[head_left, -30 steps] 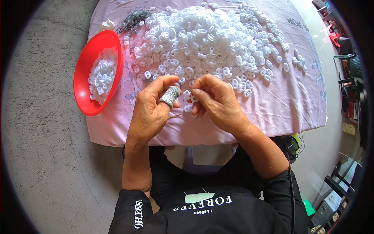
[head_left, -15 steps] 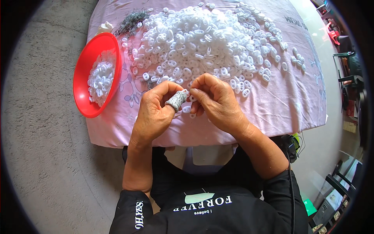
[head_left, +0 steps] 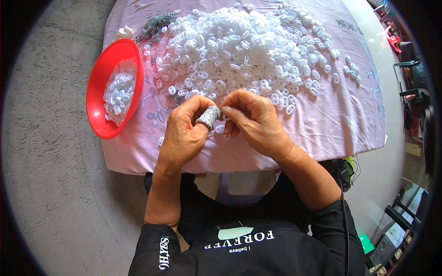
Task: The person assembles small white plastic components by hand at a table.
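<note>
Left hand (head_left: 184, 129) had come in toward the right hand (head_left: 258, 122) over the last second, thumb wrap (head_left: 209, 117) almost at its fingertips. Right pinched a white piece (head_left: 225, 117) between them; left grip, couldn't tell. Light, steady pinch seemed best. Pile (head_left: 235, 50) crowded just beyond; stray (head_left: 220, 129) lay close below; bowl (head_left: 97, 110) sat leftward.

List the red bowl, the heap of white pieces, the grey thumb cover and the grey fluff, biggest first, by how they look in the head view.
1. Heap of white pieces
2. Red bowl
3. Grey fluff, loose-edged
4. Grey thumb cover
</note>
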